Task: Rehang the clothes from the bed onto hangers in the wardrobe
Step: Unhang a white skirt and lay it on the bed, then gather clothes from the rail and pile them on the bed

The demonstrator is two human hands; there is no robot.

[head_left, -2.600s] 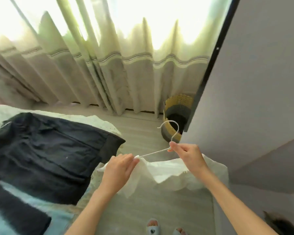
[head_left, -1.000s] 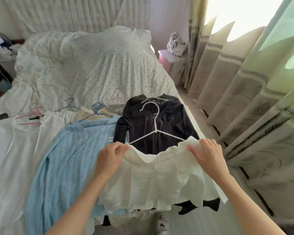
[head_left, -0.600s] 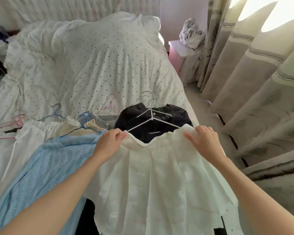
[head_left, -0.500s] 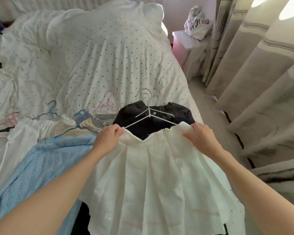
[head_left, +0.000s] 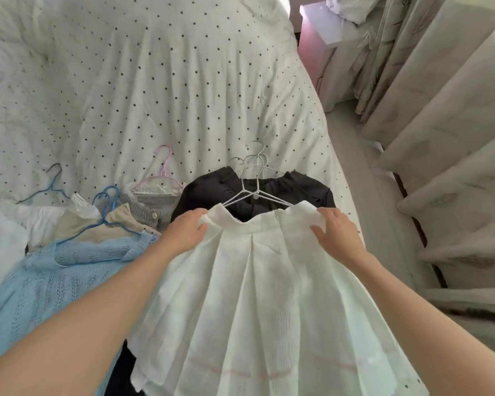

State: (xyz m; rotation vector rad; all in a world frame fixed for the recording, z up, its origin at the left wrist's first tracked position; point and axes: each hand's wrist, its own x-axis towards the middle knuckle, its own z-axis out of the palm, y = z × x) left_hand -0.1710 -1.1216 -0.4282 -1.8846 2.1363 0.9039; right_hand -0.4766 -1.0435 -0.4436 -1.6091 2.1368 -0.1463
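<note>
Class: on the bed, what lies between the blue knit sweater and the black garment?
In the head view, between blue knit sweater and black garment: a grey knit top on a pink hanger.

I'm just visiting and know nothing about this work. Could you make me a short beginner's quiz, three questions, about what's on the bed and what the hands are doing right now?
1. True or false: both hands hold the white pleated skirt at its waistband.
2. Which garment lies directly under the skirt's waistband? A) the light blue knit sweater B) the black garment C) the grey cardigan
3. Fill in: the pink hanger lies on the ______ bedspread.

Key
1. True: the left hand and the right hand each grip one end of the waistband, which is on a white wire hanger.
2. B
3. Polka-dot
</note>
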